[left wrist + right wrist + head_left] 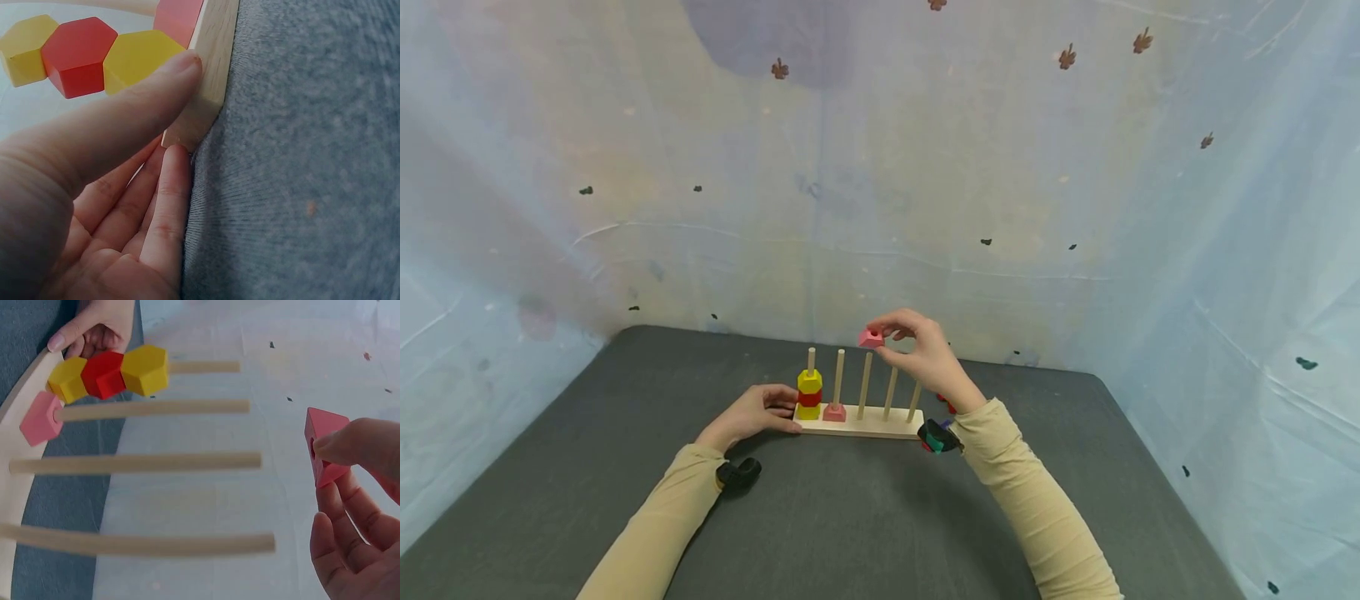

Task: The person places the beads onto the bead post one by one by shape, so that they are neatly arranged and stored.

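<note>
Peg 1 (811,361): 3 yellow-and-red blocks (809,399). Peg 2 (839,379): 1 pink block (834,413). 3 other pegs (865,386) look bare (stacking seems partway). Right hand (923,350) pinches pink piece (868,339); left hand (754,417) grips wooden base (865,428).

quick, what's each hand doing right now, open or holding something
Left hand: holding the end of the wooden base, thumb on top.
Right hand: pinching a pink block in the air, off the pegs.
</note>
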`<action>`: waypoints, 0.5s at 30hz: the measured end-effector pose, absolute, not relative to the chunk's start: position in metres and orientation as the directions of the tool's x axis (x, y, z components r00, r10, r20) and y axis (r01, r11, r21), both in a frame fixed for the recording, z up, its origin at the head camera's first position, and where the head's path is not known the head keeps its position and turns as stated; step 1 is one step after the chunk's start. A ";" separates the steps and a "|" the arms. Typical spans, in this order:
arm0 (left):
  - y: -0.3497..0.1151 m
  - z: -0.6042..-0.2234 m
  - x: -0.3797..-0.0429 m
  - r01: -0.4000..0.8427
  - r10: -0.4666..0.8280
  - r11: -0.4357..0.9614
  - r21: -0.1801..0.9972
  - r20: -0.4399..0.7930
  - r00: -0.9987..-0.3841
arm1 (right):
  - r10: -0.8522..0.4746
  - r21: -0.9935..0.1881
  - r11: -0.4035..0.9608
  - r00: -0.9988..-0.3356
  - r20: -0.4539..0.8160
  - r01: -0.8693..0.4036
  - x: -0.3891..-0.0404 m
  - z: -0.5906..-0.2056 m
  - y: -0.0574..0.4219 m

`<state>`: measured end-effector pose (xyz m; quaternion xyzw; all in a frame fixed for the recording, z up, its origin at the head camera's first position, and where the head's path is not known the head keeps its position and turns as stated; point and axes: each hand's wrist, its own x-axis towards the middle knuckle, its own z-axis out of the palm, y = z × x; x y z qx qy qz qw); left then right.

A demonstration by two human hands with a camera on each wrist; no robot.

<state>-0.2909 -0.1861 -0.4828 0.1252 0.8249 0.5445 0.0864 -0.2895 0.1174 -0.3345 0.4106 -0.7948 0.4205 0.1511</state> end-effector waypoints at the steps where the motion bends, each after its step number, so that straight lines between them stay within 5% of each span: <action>1: -0.186 -0.482 -0.290 0.115 0.302 0.377 0.919 -0.004 -0.953 | -0.533 -0.542 0.308 -0.613 0.583 -0.782 -0.291 -0.336 0.115; 15: -0.186 -0.480 -0.288 0.124 0.311 0.368 0.921 0.004 -0.950 | -0.559 -0.585 0.277 -0.623 0.548 -0.762 -0.290 -0.352 0.081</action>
